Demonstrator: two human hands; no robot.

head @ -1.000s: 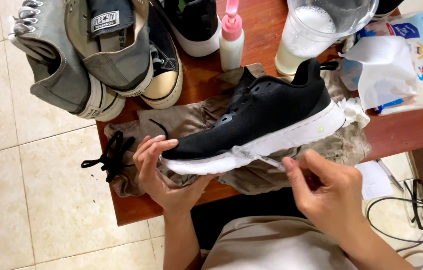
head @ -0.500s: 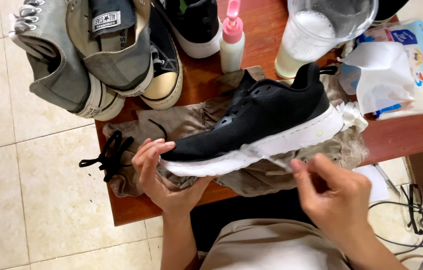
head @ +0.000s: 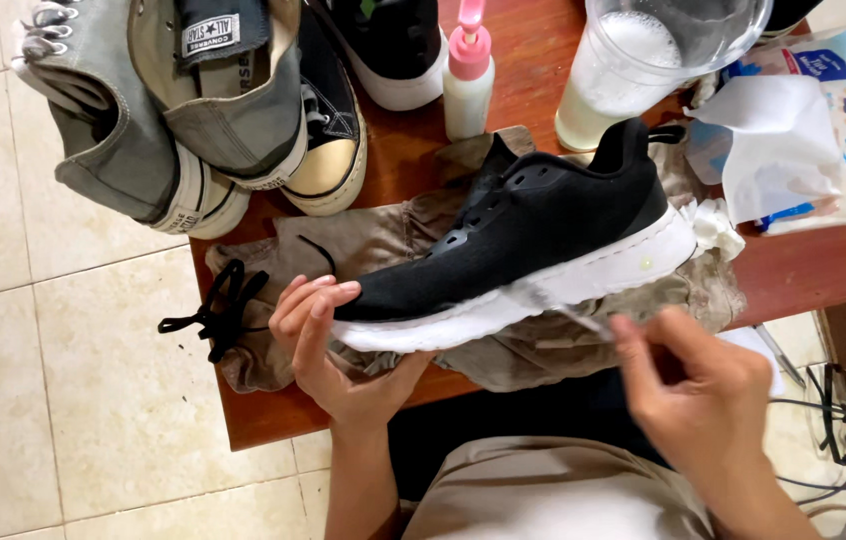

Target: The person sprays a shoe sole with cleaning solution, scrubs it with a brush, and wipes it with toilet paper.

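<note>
Between both hands' fingers [head: 318, 300], black sneaker [head: 523, 235]

My left hand [head: 335, 345] and right hand [head: 700, 395] are both bare: no gloves, rings or watch that I can see. Forearms are uncovered too, no sleeves in view. I'm wearing light beige trousers [head: 553, 495], plain cloth, with slight folds over the lap.

The right hand [head: 693, 385] has drawn its brush [head: 568, 312] back along the sole [head: 543, 290].
</note>
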